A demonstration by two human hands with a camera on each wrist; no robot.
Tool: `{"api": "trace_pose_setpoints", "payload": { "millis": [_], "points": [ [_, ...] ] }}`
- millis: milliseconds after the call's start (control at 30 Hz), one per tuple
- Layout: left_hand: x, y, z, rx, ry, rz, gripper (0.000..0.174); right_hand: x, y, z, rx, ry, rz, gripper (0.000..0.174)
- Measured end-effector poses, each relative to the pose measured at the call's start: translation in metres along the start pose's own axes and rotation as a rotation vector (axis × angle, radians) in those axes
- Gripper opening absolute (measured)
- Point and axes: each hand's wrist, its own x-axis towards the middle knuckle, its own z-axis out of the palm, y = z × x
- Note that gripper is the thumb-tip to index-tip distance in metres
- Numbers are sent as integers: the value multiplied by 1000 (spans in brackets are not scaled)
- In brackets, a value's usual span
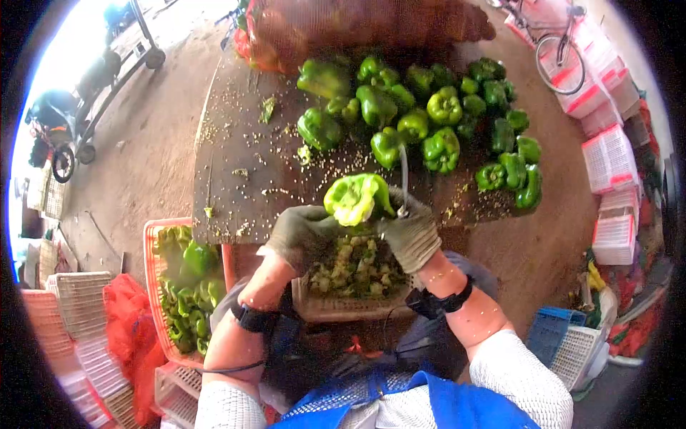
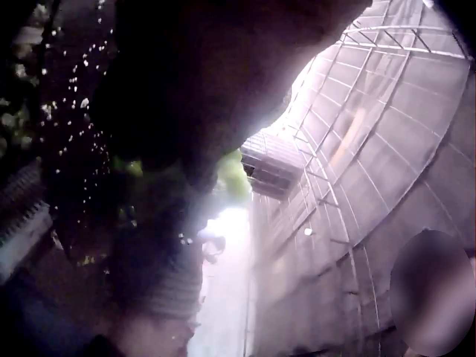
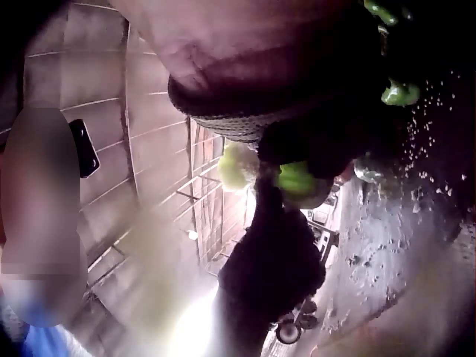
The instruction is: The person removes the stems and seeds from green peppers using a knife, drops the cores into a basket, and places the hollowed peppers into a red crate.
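A wooden table (image 1: 236, 164) carries a heap of peppers (image 1: 443, 107) and scattered seeds (image 1: 321, 168). Below its near edge sits a crate (image 1: 336, 309) of scraps. Above the crate, the gloved left hand (image 1: 300, 236) curls round a cut pepper (image 1: 354, 196). The right hand (image 1: 411, 232) grips what seems to be a thin knife (image 1: 404, 179), blade upright beside the pepper.

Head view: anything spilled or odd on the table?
Yes: pale seeds litter the wooden table beside the whole peppers, with green scraps toward its left side. Otherwise nothing askew; the left hand holds an opened pepper, the right hand a knife.
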Motion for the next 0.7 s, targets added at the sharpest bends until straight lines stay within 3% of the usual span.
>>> {"api": "trace_pose_setpoints", "payload": {
  "millis": [67,167,267,300,400,467,500,533,667,700],
  "points": [
    [-1,5,11,-151,-126,57,26,1,-12,-6,-90,100,30,42],
    [13,-13,16,-309,-350,22,49,1,-26,-19,-318,205,-170,41],
    [-13,36,41,-1005,-437,-318,81,0,-34,-29,-514,242,-268,40],
    [-12,31,37,-880,-546,-169,106,2,-30,-29,-535,235,-298,35],
    [-4,29,19,-846,-748,-172,105,-4,-41,-25,-631,155,-455,33],
    [4,12,15,-864,-662,-128,89,-3,-42,-20,-463,126,-502,37],
    [1,16,20,-650,-508,-8,87,-1,-41,-15,-365,123,-481,38],
    [1,22,24,-623,-440,50,79,0,-38,-13,-269,119,-462,40],
    [12,24,28,-404,-171,306,69,-2,-26,-20,-270,22,-225,46],
    [15,22,24,-308,-95,355,69,-5,-36,-18,-211,-18,-79,54]
  ]
}}
